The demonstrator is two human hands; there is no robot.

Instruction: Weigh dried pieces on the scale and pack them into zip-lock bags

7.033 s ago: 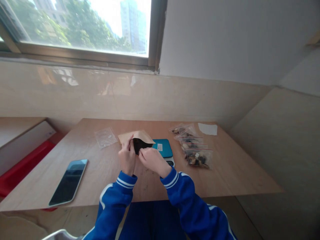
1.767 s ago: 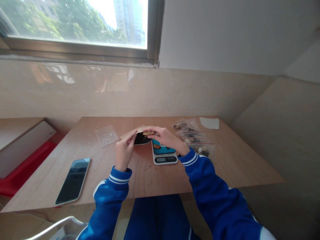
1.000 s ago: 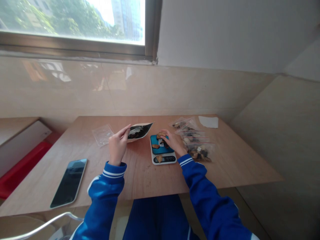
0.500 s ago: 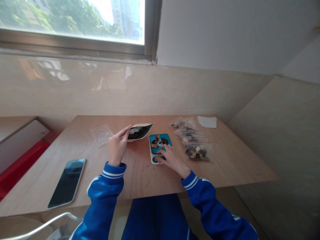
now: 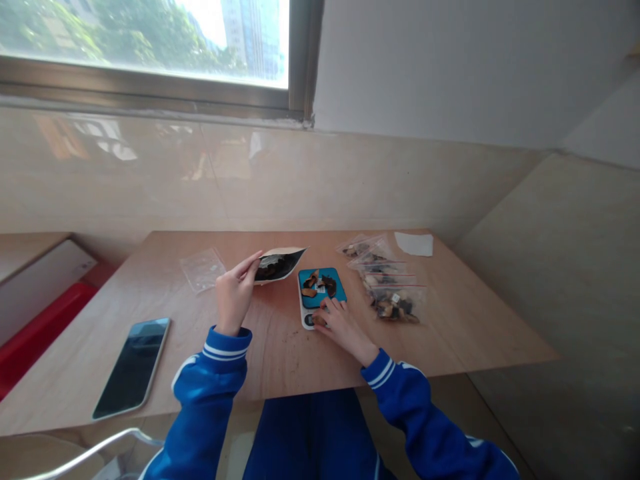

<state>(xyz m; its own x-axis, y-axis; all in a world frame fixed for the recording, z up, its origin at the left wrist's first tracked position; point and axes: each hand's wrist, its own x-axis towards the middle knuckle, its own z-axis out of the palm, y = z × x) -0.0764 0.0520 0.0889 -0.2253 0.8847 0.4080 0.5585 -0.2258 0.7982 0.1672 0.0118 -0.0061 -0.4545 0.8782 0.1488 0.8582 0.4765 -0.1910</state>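
Observation:
My left hand (image 5: pixel 234 300) pinches the near-left edge of a pouch (image 5: pixel 280 265), tilted with its dark mouth open; dark contents show inside. To its right a small digital scale (image 5: pixel 303 308) with a blue weighing plate lies on the table. Several curled, dried brown peel pieces (image 5: pixel 310 291) rest on the plate. Over the scale's near edge is my right hand (image 5: pixel 345 327), its fingers closed around a dried brown peel piece (image 5: pixel 319 321) just beside the display. Part of the scale is hidden under this hand.
Several zip bags of dried pieces (image 5: pixel 395 307) lie overlapping right of the scale, with a white paper (image 5: pixel 414 244) behind them. Left of the pouch is a transparent zip bag (image 5: pixel 201 269). A phone (image 5: pixel 133 369) lies near the table's front left. The wall (image 5: pixel 350 183) borders the far edge.
My right hand has drawn slightly down, and the peel piece in its fingers now covers less of the scale's display. The left hand and the pouch are almost still.

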